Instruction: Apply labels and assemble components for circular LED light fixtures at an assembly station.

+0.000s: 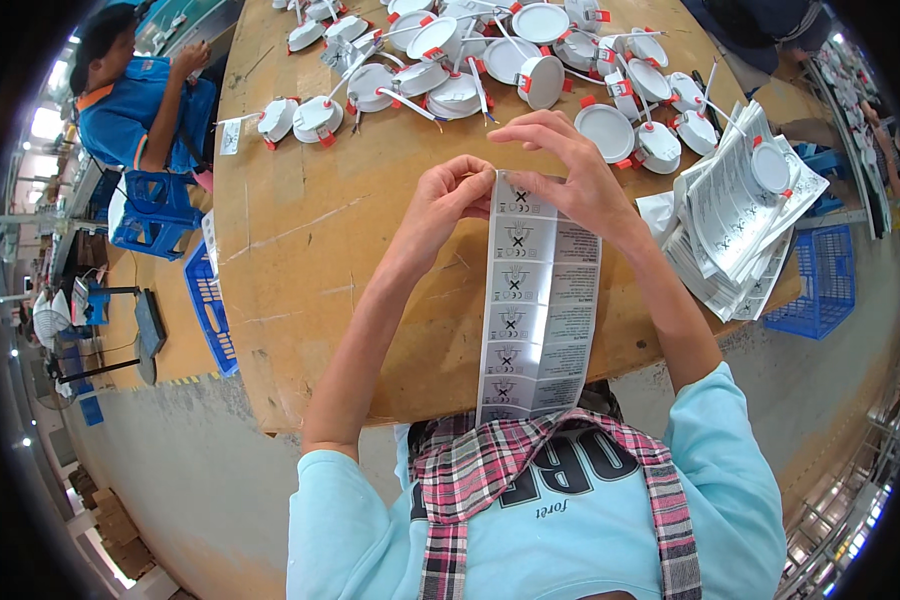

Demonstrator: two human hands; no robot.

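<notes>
Label strip [540,300], lower end lost at apron [468,465]; left hand [450,200] pinching top, right hand [582,188], grip unclear. Lamps [542,82] crowd table [290,230], twelve o'clock; leaflets [715,225] piled, two o'clock.

At the left hand [457,192] and right hand [575,178], the label strip [542,290] looks smooth and glossy. Below them, the scuffed tabletop [300,225] has a dull sheen; beyond, lamps [604,133] show matt white plastic faces; rightward, the sheets [712,225] look like paper.
</notes>
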